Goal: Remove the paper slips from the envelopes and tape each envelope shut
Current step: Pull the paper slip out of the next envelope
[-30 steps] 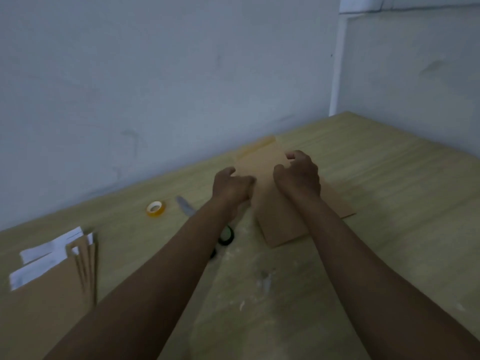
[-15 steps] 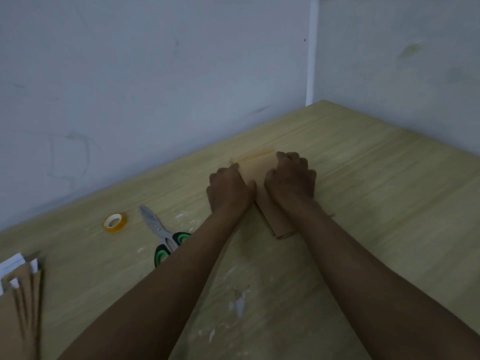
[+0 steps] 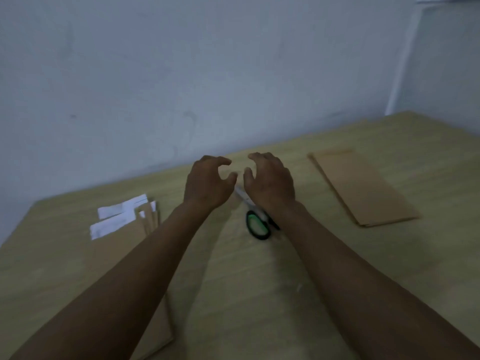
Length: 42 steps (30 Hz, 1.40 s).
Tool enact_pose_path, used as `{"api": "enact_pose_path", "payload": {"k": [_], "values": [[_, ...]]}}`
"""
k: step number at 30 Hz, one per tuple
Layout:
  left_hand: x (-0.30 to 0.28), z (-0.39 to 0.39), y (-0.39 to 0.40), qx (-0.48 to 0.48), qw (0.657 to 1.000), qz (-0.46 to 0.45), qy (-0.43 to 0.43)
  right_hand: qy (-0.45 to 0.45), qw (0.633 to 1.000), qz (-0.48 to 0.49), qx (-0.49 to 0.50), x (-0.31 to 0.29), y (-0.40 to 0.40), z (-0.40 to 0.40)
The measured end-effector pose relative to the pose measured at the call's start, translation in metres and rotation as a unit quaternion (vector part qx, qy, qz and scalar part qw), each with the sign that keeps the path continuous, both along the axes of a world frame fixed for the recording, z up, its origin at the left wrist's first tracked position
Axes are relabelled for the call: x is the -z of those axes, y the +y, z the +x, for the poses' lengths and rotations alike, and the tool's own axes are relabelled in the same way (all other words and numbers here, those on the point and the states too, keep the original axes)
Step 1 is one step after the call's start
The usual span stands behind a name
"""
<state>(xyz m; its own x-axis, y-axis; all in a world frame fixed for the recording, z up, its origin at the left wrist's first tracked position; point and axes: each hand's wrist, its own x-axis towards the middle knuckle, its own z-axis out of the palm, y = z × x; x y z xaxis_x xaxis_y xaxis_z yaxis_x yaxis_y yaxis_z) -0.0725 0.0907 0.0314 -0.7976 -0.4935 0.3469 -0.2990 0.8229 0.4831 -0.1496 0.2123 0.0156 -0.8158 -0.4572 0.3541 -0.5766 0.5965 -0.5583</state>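
Observation:
A flat brown envelope lies alone on the wooden table at the right. At the left sits a stack of brown envelopes with white paper slips sticking out of their far ends. My left hand and my right hand hover side by side over the middle of the table, fingers loosely curled, holding nothing. Both are well apart from the single envelope and from the stack. The tape roll is hidden behind my hands or out of sight.
Scissors with green and black handles lie partly under my right wrist. A pale wall runs along the table's far edge, and a second wall closes the right corner.
Both hands have let go of the single envelope and moved left toward the table's middle. The view swung left, so the envelope now lies at the right and the stack shows fully.

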Motion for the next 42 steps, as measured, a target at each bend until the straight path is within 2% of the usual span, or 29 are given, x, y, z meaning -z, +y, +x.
{"api": "enact_pose_path", "payload": {"k": [6,11,19,23,28,30,35,39,42], "values": [[0.003,0.103,-0.072,-0.09,0.996,-0.005,0.011,0.009,0.994,0.011,-0.112,0.004,-0.079,0.079],[0.008,0.174,-0.104,-0.142,0.989,0.033,0.002,-0.011,0.985,0.026,-0.171,0.011,-0.125,0.135],[0.038,0.219,-0.127,-0.202,0.977,0.072,0.007,-0.016,0.98,0.095,-0.176,0.027,-0.152,0.168],[0.045,0.228,-0.128,-0.24,0.965,0.099,0.028,-0.026,0.984,0.086,-0.154,0.038,-0.157,0.171],[0.044,0.231,-0.129,-0.285,0.937,0.175,0.098,-0.025,0.986,0.08,-0.142,0.044,-0.158,0.174],[0.04,0.232,-0.127,-0.303,0.922,0.204,0.133,-0.043,0.988,0.046,-0.143,0.044,-0.158,0.174],[0.032,0.232,-0.121,-0.304,0.904,0.234,0.191,-0.116,0.976,-0.125,-0.136,0.039,-0.153,0.174],[0.027,0.227,-0.122,-0.286,0.879,0.296,0.243,-0.257,0.91,-0.282,-0.159,0.027,-0.149,0.174],[0.017,0.223,-0.117,-0.242,0.855,0.362,0.284,-0.278,0.898,-0.303,-0.157,0.017,-0.143,0.167]]}}
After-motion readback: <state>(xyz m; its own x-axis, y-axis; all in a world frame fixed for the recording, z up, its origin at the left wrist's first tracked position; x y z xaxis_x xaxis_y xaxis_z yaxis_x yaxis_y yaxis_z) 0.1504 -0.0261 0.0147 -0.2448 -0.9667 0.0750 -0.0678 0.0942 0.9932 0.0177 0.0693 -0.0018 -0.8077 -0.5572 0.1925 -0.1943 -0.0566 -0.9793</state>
